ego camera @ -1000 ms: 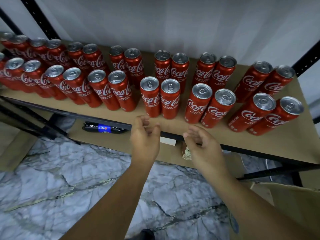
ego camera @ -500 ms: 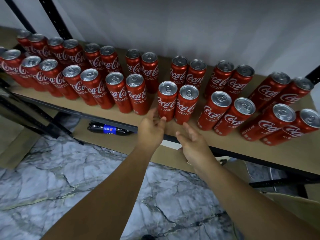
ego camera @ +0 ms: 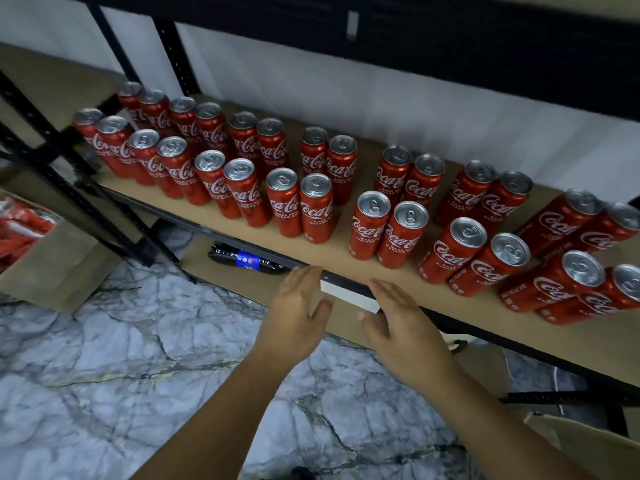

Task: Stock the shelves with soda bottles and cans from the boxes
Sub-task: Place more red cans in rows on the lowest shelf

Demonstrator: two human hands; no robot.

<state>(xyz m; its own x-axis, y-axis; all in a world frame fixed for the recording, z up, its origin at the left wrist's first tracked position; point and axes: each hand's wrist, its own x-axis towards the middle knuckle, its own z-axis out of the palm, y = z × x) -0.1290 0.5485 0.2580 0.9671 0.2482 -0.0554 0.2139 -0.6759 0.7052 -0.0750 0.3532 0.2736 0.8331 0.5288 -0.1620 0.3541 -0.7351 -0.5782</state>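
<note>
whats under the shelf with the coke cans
A dark bottle with a blue label lies on its side on the lower board. Most of that board is hidden by the can shelf, the left hand and the right hand.

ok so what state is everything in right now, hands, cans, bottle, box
left hand: open, fingers straight, holding nothing
right hand: open, fingers straight, holding nothing
cans: upright on the shelf, sealed, set in pairs
bottle: lying on its side, one level below
cardboard box: open at the top, red packs inside
</note>
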